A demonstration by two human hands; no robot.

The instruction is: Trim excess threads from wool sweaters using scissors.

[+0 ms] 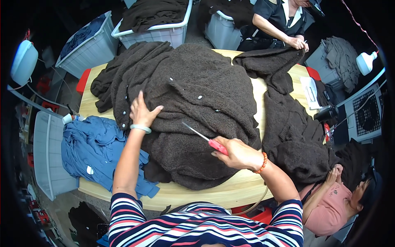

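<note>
A large pile of dark brown knit garments (197,74) covers the middle of the wooden table, with several small white spots on it. My left hand (144,112), a pale bangle at its wrist, lies on the pile's left side with thumb and fingers spread. Over the near right part of the pile, my right hand (236,153) is closed around the red handle of an awl-like tool (200,134). Its thin metal shaft points up and left above the knit. Whether its tip touches the cloth I cannot tell. Beside my left forearm lies a heap of blue garments (92,144).
At the table's (173,199) far right a person (284,24) handles dark knit cloth; another in pink (329,201) holds dark fabric at the near right. Grey bins (187,18) of clothes stand beyond. A black cylinder (326,113) stands at the right edge, lamps (24,61) at both sides.
</note>
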